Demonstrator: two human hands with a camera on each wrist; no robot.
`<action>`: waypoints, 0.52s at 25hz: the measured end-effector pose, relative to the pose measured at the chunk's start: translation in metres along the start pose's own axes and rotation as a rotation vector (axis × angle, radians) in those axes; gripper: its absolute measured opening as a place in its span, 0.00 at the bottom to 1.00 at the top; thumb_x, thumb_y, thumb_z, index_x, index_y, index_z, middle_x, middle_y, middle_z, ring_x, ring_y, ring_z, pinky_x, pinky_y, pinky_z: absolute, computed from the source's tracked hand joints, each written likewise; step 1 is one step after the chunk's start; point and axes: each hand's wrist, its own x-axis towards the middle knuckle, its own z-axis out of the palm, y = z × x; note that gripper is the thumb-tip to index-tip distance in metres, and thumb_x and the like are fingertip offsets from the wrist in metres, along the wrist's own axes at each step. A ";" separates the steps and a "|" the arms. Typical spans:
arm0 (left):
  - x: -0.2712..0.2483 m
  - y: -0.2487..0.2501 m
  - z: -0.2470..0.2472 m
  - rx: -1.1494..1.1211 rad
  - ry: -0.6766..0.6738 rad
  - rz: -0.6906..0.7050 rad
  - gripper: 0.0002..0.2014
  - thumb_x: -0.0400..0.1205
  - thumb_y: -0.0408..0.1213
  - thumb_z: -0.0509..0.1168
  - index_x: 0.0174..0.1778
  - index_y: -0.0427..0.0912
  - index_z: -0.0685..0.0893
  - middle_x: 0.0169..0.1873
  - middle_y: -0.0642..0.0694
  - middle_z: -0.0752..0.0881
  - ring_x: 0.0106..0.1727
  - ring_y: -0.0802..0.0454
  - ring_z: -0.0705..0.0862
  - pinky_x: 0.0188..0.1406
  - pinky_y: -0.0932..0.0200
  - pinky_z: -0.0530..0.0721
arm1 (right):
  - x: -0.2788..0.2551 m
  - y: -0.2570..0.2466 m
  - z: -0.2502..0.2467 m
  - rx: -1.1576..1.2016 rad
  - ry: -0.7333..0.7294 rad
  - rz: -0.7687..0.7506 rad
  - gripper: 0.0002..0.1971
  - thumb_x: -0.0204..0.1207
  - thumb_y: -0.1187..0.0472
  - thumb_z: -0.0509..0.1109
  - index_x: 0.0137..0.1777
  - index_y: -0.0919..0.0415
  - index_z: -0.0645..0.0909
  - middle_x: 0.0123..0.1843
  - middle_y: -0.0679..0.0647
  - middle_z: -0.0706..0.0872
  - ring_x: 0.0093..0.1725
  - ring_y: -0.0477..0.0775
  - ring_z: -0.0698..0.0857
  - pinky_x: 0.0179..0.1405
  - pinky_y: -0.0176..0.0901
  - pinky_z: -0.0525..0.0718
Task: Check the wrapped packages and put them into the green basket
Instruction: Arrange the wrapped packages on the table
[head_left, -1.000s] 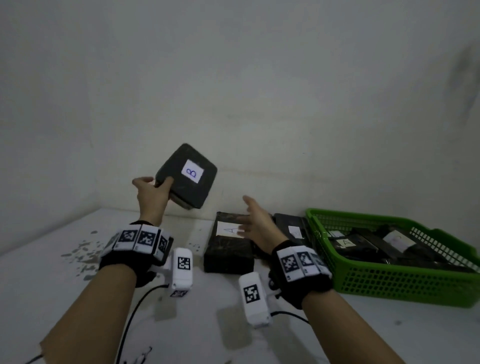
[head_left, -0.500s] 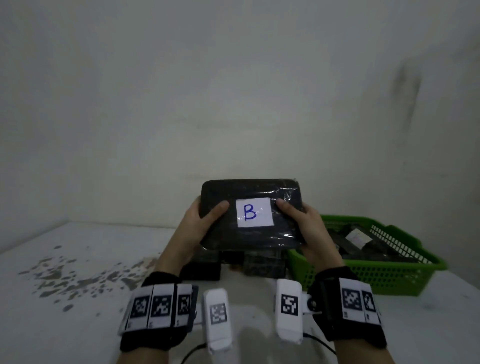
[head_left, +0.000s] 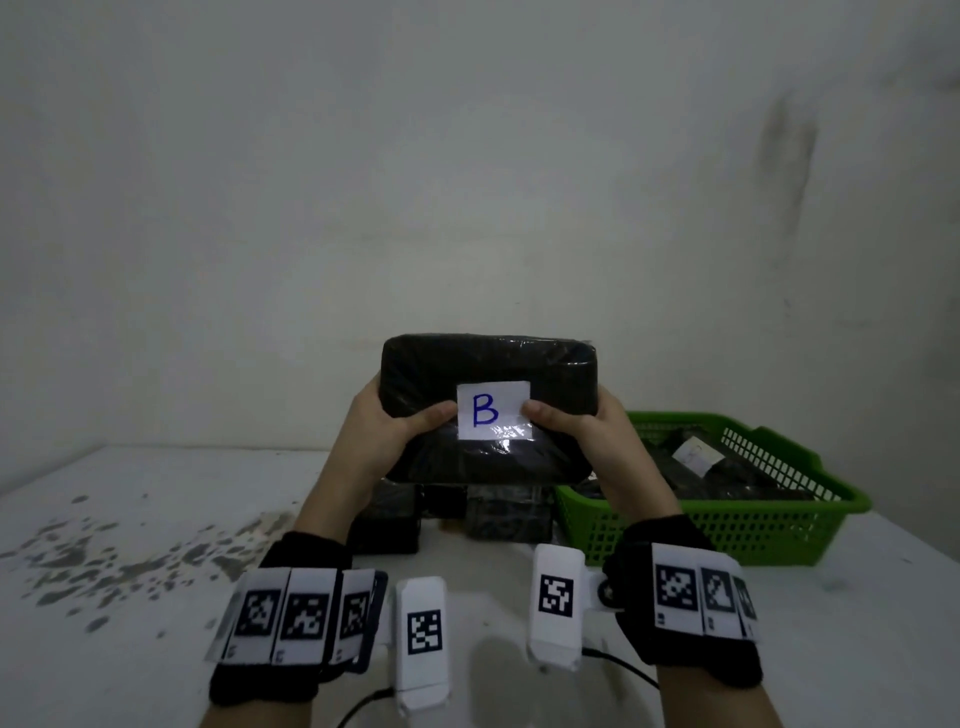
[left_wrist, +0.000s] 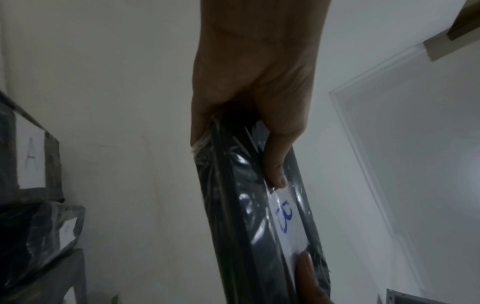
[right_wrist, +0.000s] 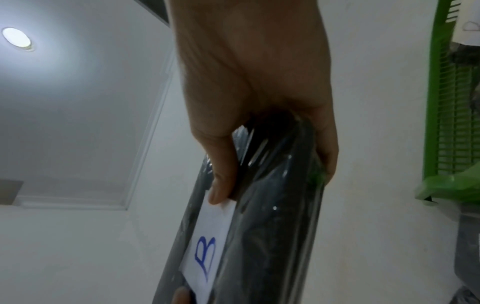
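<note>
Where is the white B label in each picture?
Head: B label at centre, on the package's front, between both thumbs.
Left wrist: B label lower right of centre, below the left thumb.
Right wrist: B label lower centre, below the right thumb.
Shared landmark: black package.

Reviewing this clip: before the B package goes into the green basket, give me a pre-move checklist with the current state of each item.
1. Both hands grip the package: ok. The left hand and right hand hold the B package at its two ends, thumbs on the front.
2. Label readable: ok. The white label shows a blue B, facing the person.
3. Wrap intact: cannot tell. The front film looks whole; the back is hidden.
4. Package lifted clear of the table: ok. It is held above the packages on the table.
5. Room in the green basket: cannot tell. Several packages already lie inside.
</note>
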 end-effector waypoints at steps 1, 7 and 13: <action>0.000 0.001 -0.002 0.010 -0.001 -0.002 0.21 0.70 0.36 0.74 0.58 0.43 0.78 0.49 0.47 0.86 0.52 0.47 0.85 0.55 0.50 0.84 | 0.001 -0.001 0.001 0.007 0.009 -0.006 0.20 0.70 0.66 0.75 0.62 0.64 0.78 0.52 0.57 0.88 0.44 0.50 0.89 0.36 0.36 0.87; 0.002 0.005 -0.003 0.019 0.066 0.025 0.28 0.74 0.46 0.71 0.66 0.40 0.71 0.54 0.46 0.83 0.53 0.49 0.84 0.55 0.52 0.82 | 0.001 -0.001 0.005 0.011 0.077 -0.038 0.17 0.76 0.53 0.69 0.62 0.58 0.76 0.54 0.53 0.87 0.45 0.45 0.88 0.37 0.34 0.85; 0.001 0.011 0.000 -0.074 0.104 -0.028 0.20 0.78 0.40 0.69 0.60 0.44 0.67 0.47 0.46 0.82 0.45 0.51 0.84 0.45 0.54 0.85 | 0.003 -0.003 0.011 0.010 0.146 -0.027 0.20 0.77 0.58 0.70 0.65 0.61 0.71 0.49 0.51 0.85 0.39 0.42 0.85 0.30 0.32 0.82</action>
